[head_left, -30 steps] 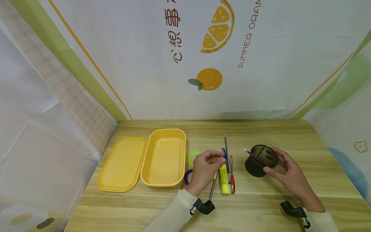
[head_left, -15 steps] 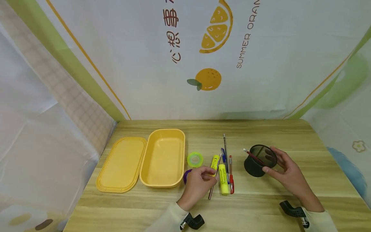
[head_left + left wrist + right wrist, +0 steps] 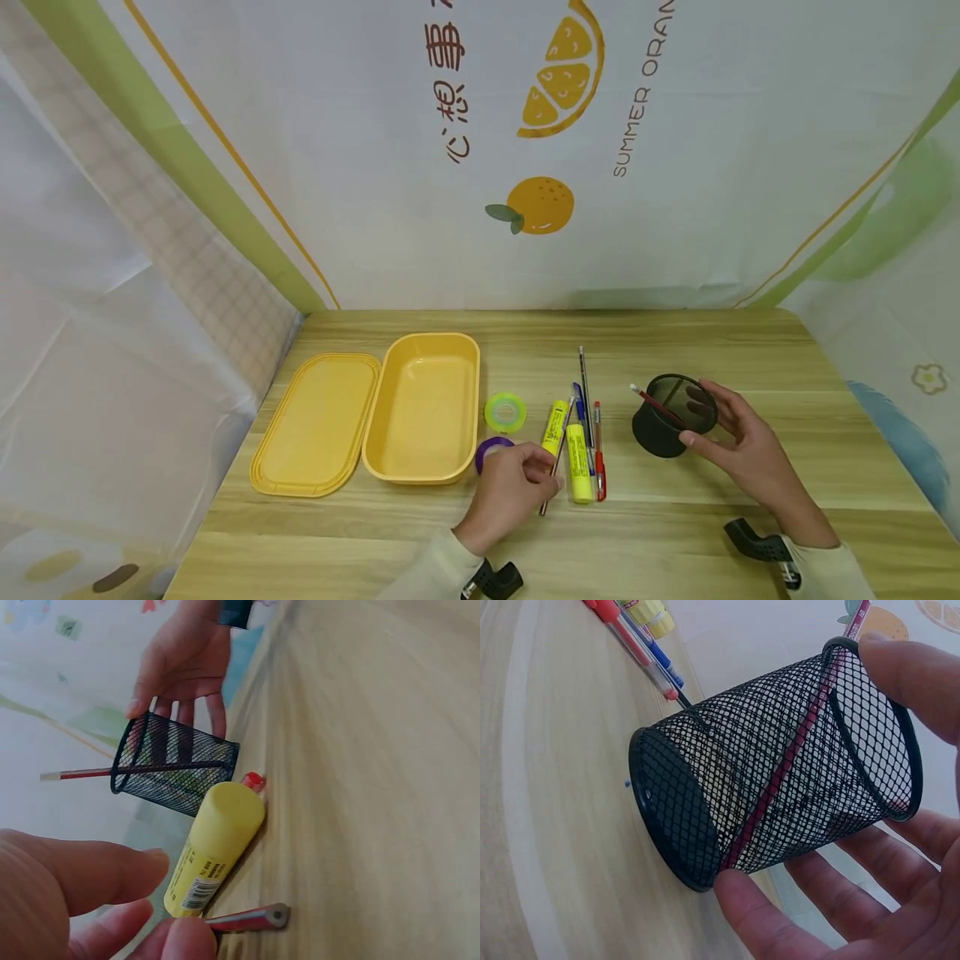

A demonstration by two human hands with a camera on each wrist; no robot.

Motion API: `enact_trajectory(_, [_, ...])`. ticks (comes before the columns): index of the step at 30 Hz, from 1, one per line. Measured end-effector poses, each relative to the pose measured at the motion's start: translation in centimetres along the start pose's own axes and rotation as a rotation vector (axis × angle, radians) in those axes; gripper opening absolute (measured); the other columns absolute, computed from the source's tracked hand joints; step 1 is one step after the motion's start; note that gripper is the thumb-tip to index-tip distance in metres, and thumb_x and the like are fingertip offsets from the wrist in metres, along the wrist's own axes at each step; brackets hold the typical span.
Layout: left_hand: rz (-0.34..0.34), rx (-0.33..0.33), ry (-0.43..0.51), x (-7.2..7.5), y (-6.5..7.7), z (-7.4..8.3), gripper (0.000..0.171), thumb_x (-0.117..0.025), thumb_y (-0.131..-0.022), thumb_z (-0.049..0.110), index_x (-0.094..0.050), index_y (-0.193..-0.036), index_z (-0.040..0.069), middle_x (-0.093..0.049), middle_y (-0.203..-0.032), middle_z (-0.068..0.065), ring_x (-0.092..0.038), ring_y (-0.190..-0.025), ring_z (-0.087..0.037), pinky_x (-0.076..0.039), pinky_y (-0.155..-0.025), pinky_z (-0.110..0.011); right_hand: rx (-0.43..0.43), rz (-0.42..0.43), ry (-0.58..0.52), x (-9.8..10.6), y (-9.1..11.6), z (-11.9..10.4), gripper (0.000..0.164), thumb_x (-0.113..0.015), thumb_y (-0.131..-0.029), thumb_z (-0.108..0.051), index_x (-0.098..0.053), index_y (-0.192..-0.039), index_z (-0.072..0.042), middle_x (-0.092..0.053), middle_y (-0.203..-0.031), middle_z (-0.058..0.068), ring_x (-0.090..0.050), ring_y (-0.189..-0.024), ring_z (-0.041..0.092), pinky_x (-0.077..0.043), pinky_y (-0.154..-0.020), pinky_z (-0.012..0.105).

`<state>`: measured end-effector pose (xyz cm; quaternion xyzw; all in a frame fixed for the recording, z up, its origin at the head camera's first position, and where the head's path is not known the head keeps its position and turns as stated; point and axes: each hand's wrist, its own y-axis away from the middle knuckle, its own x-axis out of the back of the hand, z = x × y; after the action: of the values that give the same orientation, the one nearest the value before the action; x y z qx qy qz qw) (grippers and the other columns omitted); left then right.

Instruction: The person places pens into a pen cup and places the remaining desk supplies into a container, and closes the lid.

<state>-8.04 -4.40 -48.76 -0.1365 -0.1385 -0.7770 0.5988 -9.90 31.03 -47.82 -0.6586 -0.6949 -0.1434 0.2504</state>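
Observation:
My right hand (image 3: 738,437) grips a black mesh pen cup (image 3: 780,765), thumb at the rim and fingers around the side. One dark red pencil (image 3: 654,402) leans inside it, its white eraser sticking out over the rim. Over the table, my left hand (image 3: 510,487) is at another reddish pencil (image 3: 566,421), which lies slanted. In the left wrist view, thumb and fingers stand apart, with the fingertips right at this pencil's end (image 3: 262,919). Beside it lies a thick yellow tube with a barcode (image 3: 217,847), and a second yellow tube (image 3: 555,425) lies behind.
A red pen (image 3: 601,471), a blue pen (image 3: 578,400) and a dark pencil (image 3: 584,375) lie between the hands. Green (image 3: 505,412) and purple (image 3: 491,448) tape rolls sit near the yellow box (image 3: 423,408), whose lid (image 3: 318,425) is at its left. A printed curtain (image 3: 337,208) hangs behind.
My left hand has moved down and toward me, from the blue pen to the slanted reddish pencil's lower part. The right hand keeps holding the pen cup in place.

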Motion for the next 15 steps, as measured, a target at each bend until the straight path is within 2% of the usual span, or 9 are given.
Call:
enact_trajectory(5, [-0.022, -0.009, -0.062, -0.26, 0.26, -0.16, 0.019, -0.087, -0.085, 0.009, -0.077, -0.100, 0.003, -0.079, -0.091, -0.005, -0.071, -0.075, -0.002, -0.058, -0.065, -0.019, -0.006, -0.004, 0.014, -0.01, 0.01, 0.02, 0.082, -0.075, -0.101, -0.020, -0.028, -0.168, -0.014, -0.048, -0.160, 0.026, -0.040, -0.123, -0.024, -0.051, -0.084, 0.007])
enact_trajectory(10, [-0.006, -0.017, -0.099, -0.50, 0.28, -0.27, 0.019, -0.088, -0.083, 0.007, -0.077, -0.099, 0.004, -0.079, -0.093, -0.005, -0.070, -0.075, -0.002, -0.057, -0.065, -0.018, -0.007, -0.009, 0.017, -0.08, 0.05, -0.09, 0.081, -0.074, -0.102, -0.021, -0.028, -0.168, -0.015, -0.046, -0.161, 0.027, -0.040, -0.123, -0.024, -0.051, -0.085, 0.007])
enact_trajectory(15, [0.017, -0.039, -0.153, -0.80, 0.06, -0.64, 0.019, -0.088, -0.082, 0.004, -0.077, -0.097, 0.004, -0.078, -0.090, -0.003, -0.064, -0.072, 0.005, -0.055, -0.064, -0.016, -0.012, -0.003, 0.014, -0.13, 0.13, 0.03, 0.082, -0.075, -0.101, -0.021, -0.028, -0.168, -0.014, -0.047, -0.160, 0.027, -0.040, -0.123, -0.024, -0.051, -0.085, 0.008])
